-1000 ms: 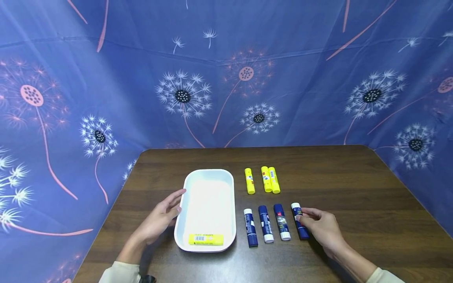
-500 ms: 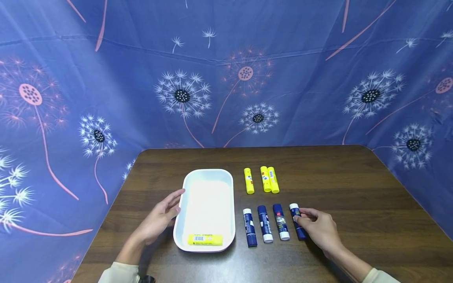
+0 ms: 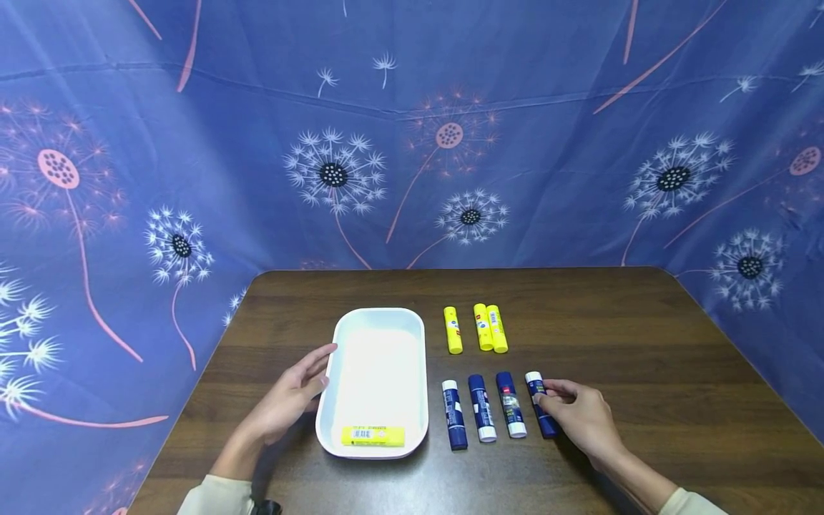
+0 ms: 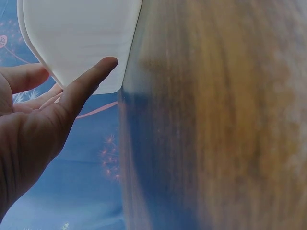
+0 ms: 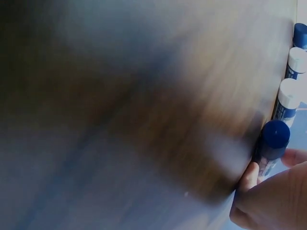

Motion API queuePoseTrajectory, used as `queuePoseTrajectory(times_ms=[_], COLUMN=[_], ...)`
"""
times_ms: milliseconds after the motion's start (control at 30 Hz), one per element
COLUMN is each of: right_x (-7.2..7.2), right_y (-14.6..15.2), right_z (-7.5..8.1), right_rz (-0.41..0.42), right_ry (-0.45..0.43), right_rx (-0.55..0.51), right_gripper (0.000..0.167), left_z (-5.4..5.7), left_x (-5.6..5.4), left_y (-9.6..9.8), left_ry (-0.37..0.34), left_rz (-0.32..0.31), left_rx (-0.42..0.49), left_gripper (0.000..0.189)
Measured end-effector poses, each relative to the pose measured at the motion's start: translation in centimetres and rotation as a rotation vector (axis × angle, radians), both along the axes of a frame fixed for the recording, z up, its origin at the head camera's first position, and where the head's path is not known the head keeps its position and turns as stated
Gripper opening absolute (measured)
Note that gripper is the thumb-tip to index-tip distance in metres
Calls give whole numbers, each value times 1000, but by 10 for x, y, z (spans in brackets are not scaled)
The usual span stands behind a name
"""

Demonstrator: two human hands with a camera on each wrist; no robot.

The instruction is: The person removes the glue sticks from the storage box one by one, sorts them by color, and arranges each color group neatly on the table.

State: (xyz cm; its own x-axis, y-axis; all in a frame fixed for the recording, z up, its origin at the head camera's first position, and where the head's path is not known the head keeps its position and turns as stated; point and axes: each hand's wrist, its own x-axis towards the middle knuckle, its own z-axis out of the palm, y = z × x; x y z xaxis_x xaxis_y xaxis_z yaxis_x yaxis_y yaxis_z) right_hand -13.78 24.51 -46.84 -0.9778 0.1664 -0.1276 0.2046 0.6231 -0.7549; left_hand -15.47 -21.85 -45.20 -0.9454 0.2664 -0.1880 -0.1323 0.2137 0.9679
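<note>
On the wooden table, my left hand (image 3: 286,393) rests against the left side of a white tray (image 3: 376,372), fingers at the rim and thumb laid straight along the wall. A yellow glue stick (image 3: 373,436) lies crosswise at the tray's near end. My right hand (image 3: 586,422) pinches a dark blue glue stick with a white end (image 3: 533,380) between thumb and fingers, close over the table. In the right wrist view its dark blue end (image 5: 276,135) sticks out past the fingers. Left of it lie three similar blue-and-white glue sticks (image 3: 482,408), roughly side by side.
Behind the blue row lie three yellow glue sticks: a single one (image 3: 453,330) and a touching pair (image 3: 490,327). A blue cloth with dandelion prints (image 3: 412,143) hangs along the table's back and sides. The table's far edge (image 3: 566,269) runs in front of it.
The head view has shifted slightly. Both hands keep their places on the tray and the blue glue stick; nothing else has visibly moved.
</note>
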Motion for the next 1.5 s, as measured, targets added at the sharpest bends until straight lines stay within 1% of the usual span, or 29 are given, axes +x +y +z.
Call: queuePoseTrajectory(times_ms=[133, 233, 333, 400, 567, 633, 767, 867, 1000, 1200, 1333, 1500], right_x=[-5, -12, -22, -28, -42, -47, -56, -61, -70, -78, -82, -86], right_y=[4, 8, 12, 13, 5, -2, -18, -29, -45, -78, -102, -128], right_z=[2, 8, 19, 27, 52, 62, 77, 85, 88, 88, 88, 85], right_rz=[21, 44, 78, 100, 208, 261, 356, 422, 511, 643, 723, 830], right_ry=[-15, -52, -67, -42, 65, 106, 106, 75, 65, 60, 16, -29], right_rx=[6, -35, -90, -115, -74, -68, -134, -212, -292, -361, -404, -412], right_gripper=[47, 50, 55, 57, 56, 53, 52, 51, 49, 45, 47, 50], left_z=[2, 3, 2, 2, -1, -2, -2, -1, -1, -2, -2, 2], left_x=[0, -1, -2, -2, -3, -3, -2, -2, -3, -3, -3, 0], left_y=[0, 0, -1, -1, 1, 1, 2, 2, 2, 2, 1, -2], left_ry=[-1, 10, 20, 28, 30, 24, 23, 22, 22, 15, 15, 19], left_rz=[-6, -16, -25, -37, -64, -60, -49, -41, -44, -42, -41, -37], left_rx=[5, 1, 1, 6, 16, 16, 10, 8, 12, 18, 19, 22], left_gripper=[54, 55, 55, 55, 56, 56, 56, 55, 55, 55, 55, 55])
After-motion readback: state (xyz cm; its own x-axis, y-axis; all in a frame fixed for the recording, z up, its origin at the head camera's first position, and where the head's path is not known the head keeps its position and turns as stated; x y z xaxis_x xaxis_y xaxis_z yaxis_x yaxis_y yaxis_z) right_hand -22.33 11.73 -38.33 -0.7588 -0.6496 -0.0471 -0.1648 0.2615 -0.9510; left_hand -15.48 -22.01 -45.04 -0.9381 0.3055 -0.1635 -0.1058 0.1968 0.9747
